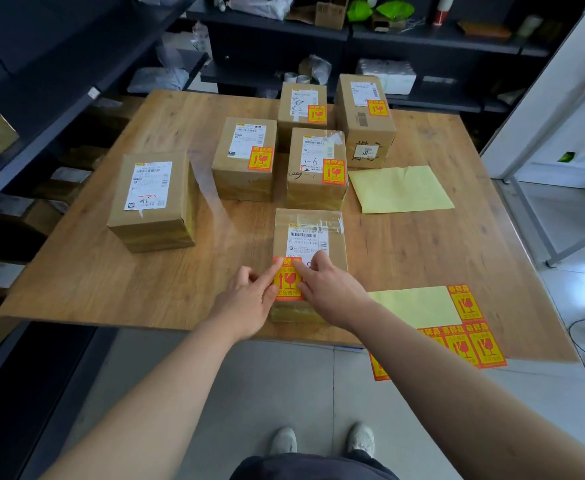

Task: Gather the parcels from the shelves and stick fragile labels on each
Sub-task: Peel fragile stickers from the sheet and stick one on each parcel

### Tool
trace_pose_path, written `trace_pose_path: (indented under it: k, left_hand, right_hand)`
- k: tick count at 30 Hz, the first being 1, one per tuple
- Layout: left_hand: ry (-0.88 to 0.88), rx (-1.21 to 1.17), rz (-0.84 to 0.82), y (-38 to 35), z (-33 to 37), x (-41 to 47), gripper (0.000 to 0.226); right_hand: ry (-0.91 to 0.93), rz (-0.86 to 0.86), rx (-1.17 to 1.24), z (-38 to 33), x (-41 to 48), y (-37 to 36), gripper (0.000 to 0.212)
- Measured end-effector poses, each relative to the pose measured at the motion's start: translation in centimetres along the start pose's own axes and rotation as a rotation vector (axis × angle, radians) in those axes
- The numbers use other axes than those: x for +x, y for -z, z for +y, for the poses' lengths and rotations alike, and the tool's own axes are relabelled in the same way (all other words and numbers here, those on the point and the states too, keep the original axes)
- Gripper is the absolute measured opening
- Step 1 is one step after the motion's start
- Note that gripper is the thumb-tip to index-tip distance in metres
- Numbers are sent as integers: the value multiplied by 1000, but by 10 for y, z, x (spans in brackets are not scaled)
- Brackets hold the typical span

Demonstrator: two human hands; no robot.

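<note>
Pressing a fragile label flat onto the nearest parcel, left hand and right hand each point one extended finger, gripping nothing.

Hands on parcel's fragile label

Six brown cardboard parcels stand on the counter. Five carry a red-and-yellow fragile label; one, the parcel at far left, carries none. Two yellow backing sheets lie at the right: one bare sheet, and one sheet at the near edge with about five labels on it, some partly hidden. Two hands, left hand and right hand, are in view.
</note>
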State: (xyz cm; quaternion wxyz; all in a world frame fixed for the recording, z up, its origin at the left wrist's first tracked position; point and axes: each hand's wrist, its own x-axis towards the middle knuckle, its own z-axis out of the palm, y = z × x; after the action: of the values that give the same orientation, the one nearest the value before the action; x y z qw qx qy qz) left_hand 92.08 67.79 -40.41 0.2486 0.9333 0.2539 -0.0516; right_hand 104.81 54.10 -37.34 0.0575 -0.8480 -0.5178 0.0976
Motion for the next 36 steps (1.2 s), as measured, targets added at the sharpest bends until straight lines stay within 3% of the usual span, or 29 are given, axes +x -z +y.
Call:
trace_pose_path:
  k: [6,10,13,16,19,22,33,36]
  left_hand:
    - [2,67,8,-7,5,-9,50]
    - [104,81,-38,-4,-1,-14,52]
    - [156,-94,-32,-2,3,-21,54]
    - [172,-340,141,0,15,-21,48]
    - [145,-453,146,0,29,-18,26]
    - [161,-546,173,0,36,-21,21]
    - [145,-586,550,78,37,-56,10]
    - [111,-608,654,117,37,-50,30]
  right_hand:
    - [121,78,80,3,-20,-4,40]
    - [107,96,159,17,-27,-3,32]
    - [-71,188,242,31,-36,-7,38]
    - [-350,199,400,36,-39,-9,56]
    - [-453,127,556,38,-38,-10,43]
    - [-423,120,587,40,-41,-8,21]
    - [-216,223,623,4,-31,73,37]
    - [-133,287,632,-13,-8,106,35]
